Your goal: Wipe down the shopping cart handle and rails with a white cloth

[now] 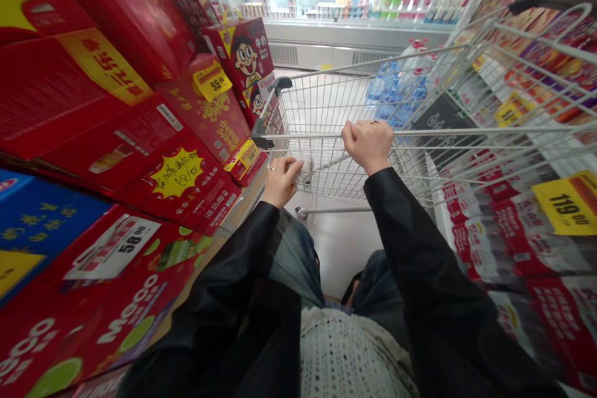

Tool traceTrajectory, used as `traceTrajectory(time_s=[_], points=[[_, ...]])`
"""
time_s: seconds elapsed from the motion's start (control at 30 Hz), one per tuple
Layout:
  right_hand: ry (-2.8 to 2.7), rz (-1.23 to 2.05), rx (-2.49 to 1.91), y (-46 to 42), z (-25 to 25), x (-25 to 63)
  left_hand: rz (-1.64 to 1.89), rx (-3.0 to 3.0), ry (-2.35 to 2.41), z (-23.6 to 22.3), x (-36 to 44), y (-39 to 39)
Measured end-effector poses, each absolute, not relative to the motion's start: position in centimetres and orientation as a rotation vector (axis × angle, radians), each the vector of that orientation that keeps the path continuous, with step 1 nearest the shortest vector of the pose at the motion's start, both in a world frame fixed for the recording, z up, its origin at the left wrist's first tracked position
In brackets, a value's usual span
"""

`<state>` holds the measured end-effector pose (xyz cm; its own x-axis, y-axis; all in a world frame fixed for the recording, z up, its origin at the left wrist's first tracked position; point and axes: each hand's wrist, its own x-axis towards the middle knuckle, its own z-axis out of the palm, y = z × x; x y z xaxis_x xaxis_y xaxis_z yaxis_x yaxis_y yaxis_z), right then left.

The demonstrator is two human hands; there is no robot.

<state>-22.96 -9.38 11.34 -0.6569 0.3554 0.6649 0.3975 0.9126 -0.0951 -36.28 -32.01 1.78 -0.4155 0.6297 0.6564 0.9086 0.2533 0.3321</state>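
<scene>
Along the left run stacked red cartons (97, 99) printed with a cartoon boy, a yellow 55.00 price tag (212, 81) stuck on them. Below sit a blue carton (37, 217) and a red Meco carton (112, 317) with a white 58.00 price card (112, 255).

Next comes the left hand (280, 183), closed around a crumpled pale wad (304, 171), perhaps a plastic bag, though that is hard to tell. The wad presses against the wire basket of a shopping cart (321, 130). The cart's handle bar (466, 132) runs crosswise in front of the person, its long axis going left to right, ending in a grey end cap (261, 137) up and to the left of that hand. The left hand sits just below the bar, not on it; the right hand (368, 146) is the one on the bar, curled firmly over the top.

Inside the basket lie bottled water packs (394, 90). A refrigerated case (345, 12) stands far ahead. At the right are shrink-wrapped packs (513, 230) beneath a yellow 119.00 price tag (566, 204).
</scene>
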Motion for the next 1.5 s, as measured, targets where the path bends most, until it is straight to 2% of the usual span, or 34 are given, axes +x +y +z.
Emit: traceTrajectory(time_s=[0.2,0.43,0.7,0.93,1.2,1.4,1.5], points=[[-2.318,-0.114,-0.514,-9.3,11.3,-22.5,-1.158,-1.162,-2.044,3.9,-36.1,-31.0],[-2.3,-0.136,-0.504,-9.1,11.1,-22.5,-1.366,-1.248,-2.084,-0.9,-34.5,-30.5],[-2.293,-0.115,-0.488,-9.2,11.0,-22.4,-1.202,-1.169,-2.065,1.1,-35.7,-31.0],[-2.254,-0.191,-0.469,-9.2,11.1,-22.3,-1.047,-1.266,-2.142,-2.5,-32.4,-30.5],[-2.225,-0.204,-0.443,-9.4,11.0,-22.3,-1.098,-1.091,-2.002,1.1,-34.3,-30.8],[-2.211,-0.161,-0.448,-9.6,11.1,-22.4,-1.018,-1.23,-2.016,-3.7,-32.6,-30.6],[-2.203,-0.173,-0.441,-9.6,11.1,-22.3,-1.0,-1.259,-2.009,-3.8,-32.1,-31.0]])
